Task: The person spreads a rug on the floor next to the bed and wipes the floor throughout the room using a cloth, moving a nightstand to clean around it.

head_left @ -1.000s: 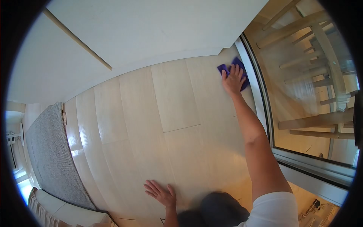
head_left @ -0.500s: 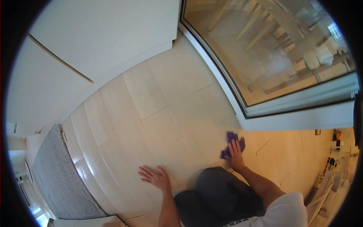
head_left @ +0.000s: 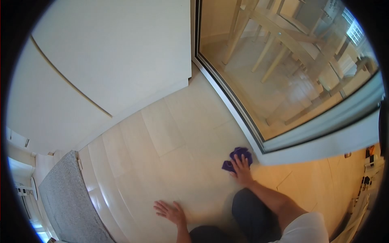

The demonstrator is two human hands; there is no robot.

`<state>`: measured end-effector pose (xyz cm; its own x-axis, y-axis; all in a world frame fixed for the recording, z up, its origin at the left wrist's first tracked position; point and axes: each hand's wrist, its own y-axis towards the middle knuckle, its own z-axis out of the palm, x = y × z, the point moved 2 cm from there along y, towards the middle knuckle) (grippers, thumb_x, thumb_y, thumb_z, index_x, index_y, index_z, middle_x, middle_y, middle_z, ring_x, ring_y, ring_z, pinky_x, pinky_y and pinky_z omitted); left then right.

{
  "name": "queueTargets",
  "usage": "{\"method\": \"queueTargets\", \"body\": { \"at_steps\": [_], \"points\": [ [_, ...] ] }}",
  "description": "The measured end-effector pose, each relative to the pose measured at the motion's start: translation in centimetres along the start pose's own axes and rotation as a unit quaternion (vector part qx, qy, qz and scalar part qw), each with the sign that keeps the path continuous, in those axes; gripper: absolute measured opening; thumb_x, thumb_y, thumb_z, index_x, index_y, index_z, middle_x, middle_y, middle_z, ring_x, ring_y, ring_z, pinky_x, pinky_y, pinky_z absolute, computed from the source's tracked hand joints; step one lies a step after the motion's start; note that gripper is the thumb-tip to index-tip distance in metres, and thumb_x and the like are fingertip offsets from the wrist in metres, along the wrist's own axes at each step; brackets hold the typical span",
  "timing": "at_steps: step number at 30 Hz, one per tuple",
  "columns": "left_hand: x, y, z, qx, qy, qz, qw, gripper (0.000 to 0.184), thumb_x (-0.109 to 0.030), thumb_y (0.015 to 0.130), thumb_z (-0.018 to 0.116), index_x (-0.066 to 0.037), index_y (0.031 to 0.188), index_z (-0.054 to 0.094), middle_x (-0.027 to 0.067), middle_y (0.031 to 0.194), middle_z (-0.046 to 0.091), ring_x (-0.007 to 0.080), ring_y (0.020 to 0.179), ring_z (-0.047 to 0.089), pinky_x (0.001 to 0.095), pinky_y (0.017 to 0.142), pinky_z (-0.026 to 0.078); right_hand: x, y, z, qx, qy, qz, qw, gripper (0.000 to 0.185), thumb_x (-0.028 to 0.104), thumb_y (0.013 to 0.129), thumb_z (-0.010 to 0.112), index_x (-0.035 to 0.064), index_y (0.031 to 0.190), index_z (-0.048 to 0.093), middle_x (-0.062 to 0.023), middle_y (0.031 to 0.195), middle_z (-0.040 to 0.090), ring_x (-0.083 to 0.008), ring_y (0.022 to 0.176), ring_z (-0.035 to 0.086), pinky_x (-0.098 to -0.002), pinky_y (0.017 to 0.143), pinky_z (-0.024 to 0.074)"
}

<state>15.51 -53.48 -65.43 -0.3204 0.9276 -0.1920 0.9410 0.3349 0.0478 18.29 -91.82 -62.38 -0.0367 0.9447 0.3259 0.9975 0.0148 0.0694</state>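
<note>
A crumpled purple cloth [head_left: 230, 165] lies on the pale tiled floor [head_left: 162, 133], close to the corner of the glass door's frame. My right hand [head_left: 242, 169] presses on it with the fingers spread over its top; part of the cloth is hidden under the palm. To the lower left, my left hand [head_left: 171, 212] rests on the bare tiles, fingers apart and nothing in it. My knees in dark trousers [head_left: 253, 214] are between and below the two hands.
White cabinet fronts [head_left: 121, 48] rise at the upper left. A glass door with a white frame [head_left: 316, 150] stands at the right, with wooden furniture legs [head_left: 275, 65] behind it. A grey rug [head_left: 73, 198] lies at the left, and shelving [head_left: 360, 198] stands at the far right.
From beside the door frame near the cabinet, my right hand has come back towards my knees with the cloth. The view has turned. My left hand remains on the floor.
</note>
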Motion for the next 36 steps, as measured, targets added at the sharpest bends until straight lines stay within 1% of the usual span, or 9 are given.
{"method": "queueTargets", "body": {
  "at_steps": [7,13,19,24,27,29,30,32,36],
  "points": [
    [-3.8,2.3,1.5,0.029,0.092,-0.153,0.984,0.067,-0.015,0.085,0.051,-0.001,0.145,0.026,0.0161,0.155,0.020,0.0400,0.144,0.008,0.0585,0.113,0.000,-1.7,23.2,4.2,-0.060,0.074,-0.083,0.992,0.051,-0.002,0.081,0.050,-0.0022,0.131,0.042,-0.0177,0.150,0.026,-0.0458,0.138,0.020,-0.0566,0.112,0.0178],
    [-25.8,13.5,3.5,0.029,-0.149,0.175,0.973,0.067,-0.020,0.089,0.053,-0.003,0.147,0.023,0.0171,0.156,0.015,0.0417,0.144,0.003,0.0600,0.112,-0.004,-6.4,38.7,6.5,-0.181,0.094,-0.086,0.975,0.060,-0.009,0.075,0.054,-0.0005,0.132,0.040,-0.0163,0.146,0.031,-0.0435,0.136,0.026,-0.0551,0.113,0.0198],
    [-32.6,17.1,7.9,0.066,0.035,0.136,0.988,0.071,-0.032,0.090,0.051,-0.002,0.147,0.022,0.0223,0.155,0.012,0.0483,0.141,0.005,0.0670,0.109,0.001,-7.9,46.3,6.6,-0.289,0.202,-0.029,0.935,0.057,-0.013,0.078,0.049,0.0038,0.132,0.041,-0.0152,0.140,0.041,-0.0389,0.133,0.035,-0.0493,0.113,0.0257],
    [-32.3,17.3,7.6,0.094,0.023,0.134,0.986,0.070,-0.037,0.093,0.044,-0.002,0.148,0.019,0.0212,0.156,0.009,0.0458,0.142,0.001,0.0661,0.109,-0.002,-8.0,54.1,3.9,-0.243,0.352,0.023,0.904,0.048,-0.010,0.084,0.043,0.0044,0.129,0.041,-0.0198,0.134,0.044,-0.0400,0.125,0.043,-0.0429,0.105,0.0366],
    [-32.5,17.4,7.4,0.099,0.020,0.134,0.986,0.068,-0.037,0.094,0.041,-0.003,0.149,0.018,0.0203,0.156,0.008,0.0436,0.143,0.000,0.0640,0.110,-0.003,-7.0,59.5,0.1,-0.059,0.606,0.234,0.758,0.040,-0.004,0.087,0.045,0.0053,0.127,0.042,-0.0231,0.132,0.045,-0.0385,0.124,0.044,-0.0425,0.100,0.0399],
    [-32.4,17.3,7.6,0.096,0.020,0.141,0.985,0.068,-0.037,0.094,0.041,-0.003,0.149,0.018,0.0207,0.156,0.009,0.0437,0.143,0.000,0.0642,0.109,-0.003,-7.2,62.1,1.3,-0.277,0.277,0.005,0.920,0.041,0.003,0.085,0.052,0.0068,0.125,0.046,-0.0233,0.134,0.043,-0.0368,0.125,0.043,-0.0440,0.099,0.0420],
    [-32.6,17.3,7.8,0.083,0.011,0.148,0.985,0.068,-0.037,0.094,0.041,-0.002,0.149,0.018,0.0213,0.156,0.009,0.0440,0.143,0.001,0.0644,0.109,-0.003,-7.6,62.4,1.6,-0.280,0.280,0.006,0.918,0.041,0.003,0.085,0.052,0.0068,0.125,0.046,-0.0233,0.134,0.043,-0.0368,0.125,0.043,-0.0440,0.099,0.0420],
    [-32.2,17.3,7.6,0.067,0.010,0.152,0.986,0.068,-0.037,0.094,0.041,-0.002,0.148,0.018,0.0219,0.156,0.010,0.0444,0.143,0.001,0.0645,0.109,-0.003,-7.8,62.4,3.2,-0.021,0.010,0.087,0.996,0.046,0.008,0.084,0.055,0.0093,0.129,0.049,-0.0210,0.140,0.039,-0.0370,0.127,0.040,-0.0455,0.100,0.0416],
    [-32.3,17.4,7.7,0.094,0.012,0.149,0.984,0.070,-0.036,0.093,0.042,0.000,0.148,0.018,0.0234,0.155,0.011,0.0463,0.142,0.001,0.0651,0.109,-0.004,-7.3,63.8,5.4,-0.007,0.013,0.043,0.999,0.054,0.006,0.085,0.049,0.0163,0.137,0.048,-0.0204,0.142,0.038,-0.0400,0.132,0.034,-0.0457,0.104,0.0380]
  ]
}}
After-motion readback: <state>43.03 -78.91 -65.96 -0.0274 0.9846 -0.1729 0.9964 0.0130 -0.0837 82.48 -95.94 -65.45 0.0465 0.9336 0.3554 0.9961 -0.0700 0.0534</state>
